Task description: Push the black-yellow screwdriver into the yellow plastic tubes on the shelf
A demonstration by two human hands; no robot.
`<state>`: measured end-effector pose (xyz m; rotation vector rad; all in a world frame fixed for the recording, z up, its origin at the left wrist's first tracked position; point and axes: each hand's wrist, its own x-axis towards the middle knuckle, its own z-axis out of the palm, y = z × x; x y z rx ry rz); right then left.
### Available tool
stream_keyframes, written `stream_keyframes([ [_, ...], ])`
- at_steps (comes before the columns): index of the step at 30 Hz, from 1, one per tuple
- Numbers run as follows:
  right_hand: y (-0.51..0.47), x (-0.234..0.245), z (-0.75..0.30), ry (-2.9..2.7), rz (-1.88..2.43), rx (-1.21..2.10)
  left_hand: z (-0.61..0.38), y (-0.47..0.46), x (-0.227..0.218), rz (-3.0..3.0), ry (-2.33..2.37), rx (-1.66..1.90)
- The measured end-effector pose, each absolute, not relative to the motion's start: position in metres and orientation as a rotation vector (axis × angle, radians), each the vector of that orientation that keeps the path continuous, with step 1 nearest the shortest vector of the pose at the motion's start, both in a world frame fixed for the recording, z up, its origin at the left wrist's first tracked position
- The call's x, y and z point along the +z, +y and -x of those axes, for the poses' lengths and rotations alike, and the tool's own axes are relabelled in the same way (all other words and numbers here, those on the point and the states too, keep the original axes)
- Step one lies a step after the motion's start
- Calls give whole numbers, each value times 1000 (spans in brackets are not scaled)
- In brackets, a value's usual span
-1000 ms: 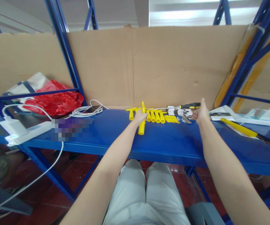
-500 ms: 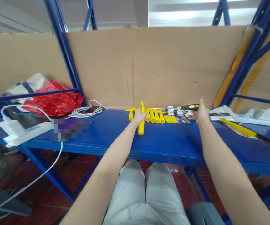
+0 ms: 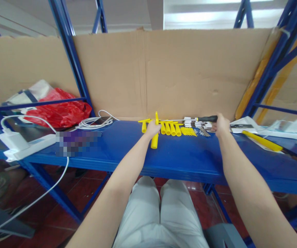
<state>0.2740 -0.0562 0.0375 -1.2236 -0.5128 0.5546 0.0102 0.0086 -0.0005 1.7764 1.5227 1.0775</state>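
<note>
Head view, looking down and forward over both bare forearms onto a blue metal shelf board (image 3: 184,156) in a blue steel rack, backed by a brown cardboard sheet (image 3: 184,72).

Left hand (image 3: 152,129): fingers closed around a long yellow plastic stick (image 3: 154,140). The stick runs roughly away from the person, its thicker end on the near side of the fist and its thin tip poking out on the far side. It sits mid-shelf, at the left end of the laid-out parts.

Right hand (image 3: 222,125): back of the hand faces the camera, laid over the butt of a black-handled screwdriver (image 3: 207,118) that lies crosswise near the cardboard, its steel shaft pointing left. Contact is clear; I cannot tell whether the fingers are clamped on it. The hands are well apart, with the parts between them.

Between the hands:
- row of short yellow plastic T-pieces (image 3: 170,128), side by side, just right of the left hand
- cluster of small yellow pegs (image 3: 189,131), next to them
- small white and metal pieces (image 3: 193,122), just below the screwdriver shaft

Left along the shelf: coiled white cable (image 3: 95,121), a red plastic bag (image 3: 60,111) behind the rack upright, and a white power strip (image 3: 27,146) at the edge. Right of the right hand: white papers (image 3: 243,124) and a long yellow bar (image 3: 262,140) lying at a slant.

Below the shelf: the person's knees in light grey trousers (image 3: 161,213).
</note>
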Motion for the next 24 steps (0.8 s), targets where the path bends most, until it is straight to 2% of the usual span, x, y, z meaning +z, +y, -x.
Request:
stream_keyframes([
  [7,-47,38,-283,-560,1121,660,-9,10,-1,-1801,1529,1051],
  [13,-45,31,-286,-572,1131,586,-9,11,-2,-1778,1533,1073],
  [24,-47,33,-282,-596,1080,646,-7,14,-2,-1781,1532,1109],
])
